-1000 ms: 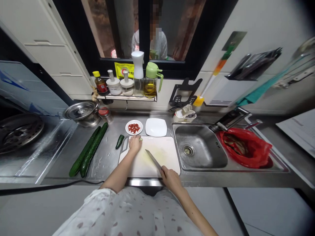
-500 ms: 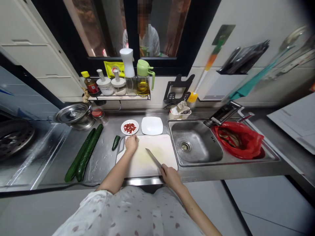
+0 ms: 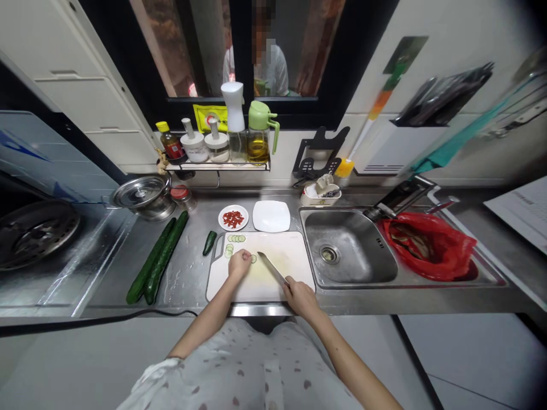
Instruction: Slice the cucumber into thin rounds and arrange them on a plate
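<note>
Here, my right hand (image 3: 300, 296) grips the long steel knife (image 3: 272, 267); my left hand (image 3: 240, 264) curls at a round, pale-green cucumber slice (image 3: 253, 259) on the white rectangular board (image 3: 256, 287), pinching or not I cannot tell. Best hold the knife still, clear of that hand.

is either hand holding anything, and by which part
The right hand grips the knife by its handle. The left hand is at a slice; whether it holds it cannot be told.

cutting board (image 3: 277, 285): between cucumbers (image 3: 164, 262), left, and sink (image 3: 367, 267), right | plates (image 3: 271, 216): behind board | cucumber slices (image 3: 236, 239): on board's left part
</note>
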Demonstrator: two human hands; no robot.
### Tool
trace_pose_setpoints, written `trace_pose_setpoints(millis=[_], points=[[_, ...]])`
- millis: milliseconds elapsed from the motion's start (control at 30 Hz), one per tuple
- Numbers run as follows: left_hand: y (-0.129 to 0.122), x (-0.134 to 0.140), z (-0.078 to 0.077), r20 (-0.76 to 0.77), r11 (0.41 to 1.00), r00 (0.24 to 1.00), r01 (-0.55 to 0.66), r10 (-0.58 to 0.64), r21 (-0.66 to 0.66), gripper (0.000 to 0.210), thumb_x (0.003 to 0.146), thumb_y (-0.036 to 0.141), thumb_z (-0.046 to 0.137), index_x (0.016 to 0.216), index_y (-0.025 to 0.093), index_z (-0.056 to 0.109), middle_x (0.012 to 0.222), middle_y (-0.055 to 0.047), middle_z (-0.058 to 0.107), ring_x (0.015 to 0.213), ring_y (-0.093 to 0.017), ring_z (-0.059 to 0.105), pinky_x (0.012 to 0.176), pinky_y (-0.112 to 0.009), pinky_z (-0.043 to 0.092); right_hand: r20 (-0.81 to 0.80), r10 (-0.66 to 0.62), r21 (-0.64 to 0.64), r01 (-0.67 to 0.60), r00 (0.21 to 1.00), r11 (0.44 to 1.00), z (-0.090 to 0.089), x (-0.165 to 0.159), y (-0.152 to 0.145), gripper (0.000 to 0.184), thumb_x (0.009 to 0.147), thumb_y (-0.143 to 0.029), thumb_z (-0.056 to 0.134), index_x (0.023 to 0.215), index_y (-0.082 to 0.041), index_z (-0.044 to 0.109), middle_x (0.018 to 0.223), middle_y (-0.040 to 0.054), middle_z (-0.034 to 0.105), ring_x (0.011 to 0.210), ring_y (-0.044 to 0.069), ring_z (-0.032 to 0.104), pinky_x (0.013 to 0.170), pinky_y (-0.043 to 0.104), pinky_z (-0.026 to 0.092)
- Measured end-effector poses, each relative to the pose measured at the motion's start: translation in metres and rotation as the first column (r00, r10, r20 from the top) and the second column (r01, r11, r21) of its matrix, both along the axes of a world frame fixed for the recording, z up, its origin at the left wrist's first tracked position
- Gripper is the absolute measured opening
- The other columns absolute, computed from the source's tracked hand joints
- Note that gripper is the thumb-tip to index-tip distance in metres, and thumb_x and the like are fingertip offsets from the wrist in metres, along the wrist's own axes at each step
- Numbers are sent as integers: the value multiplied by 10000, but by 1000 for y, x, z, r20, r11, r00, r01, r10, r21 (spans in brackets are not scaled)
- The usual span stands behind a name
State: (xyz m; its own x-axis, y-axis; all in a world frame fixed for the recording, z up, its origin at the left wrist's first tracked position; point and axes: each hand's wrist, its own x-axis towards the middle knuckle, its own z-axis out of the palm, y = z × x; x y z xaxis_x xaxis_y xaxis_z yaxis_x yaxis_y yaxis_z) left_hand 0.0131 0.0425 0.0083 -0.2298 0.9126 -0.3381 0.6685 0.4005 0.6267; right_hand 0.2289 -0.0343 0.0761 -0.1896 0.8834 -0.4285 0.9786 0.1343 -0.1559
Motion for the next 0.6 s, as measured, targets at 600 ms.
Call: trace_pose_setpoints(millis=[600], points=[[-11, -6, 0, -132, 1000, 991, 9, -8, 7, 129, 783, 259, 560, 888, 247, 634, 853, 6, 676, 831, -152, 596, 650, -236, 366, 68, 137, -8, -136, 988, 991, 11, 18, -3, 305, 953, -367, 284, 1029, -207, 533, 915, 100, 676, 872, 201, 627, 697, 266, 341]])
